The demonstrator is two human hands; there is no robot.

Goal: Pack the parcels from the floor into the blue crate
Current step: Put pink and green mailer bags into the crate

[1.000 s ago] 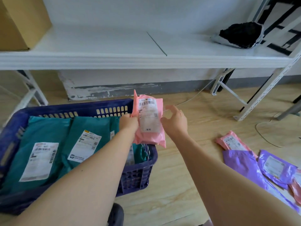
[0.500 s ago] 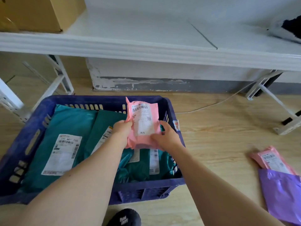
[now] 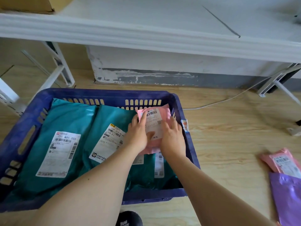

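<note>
Pink parcel (image 3: 160, 118) lies label-up inside the blue crate (image 3: 104, 95), at its far right corner, on top of a teal parcel (image 3: 105, 118).

Left grip (image 3: 138, 136) rests on the pink parcel's left side. Fingers straight and flat, thumb laid across the white label. Right grip (image 3: 172, 137) covers the right side, fingers straight, close to the crate's right wall. Both grips released, palms down, pressing rather than grasping. The parcel sits under and between them, and its far edge shows past the fingertips, near the slotted far wall.

A larger teal parcel (image 3: 68, 121) fills the crate's left half, label up.

On the wooden floor (image 3: 228, 144), right of the crate and well apart from it, lies a second pink parcel (image 3: 280, 160) with a purple parcel (image 3: 286, 196) against its near end.
</note>
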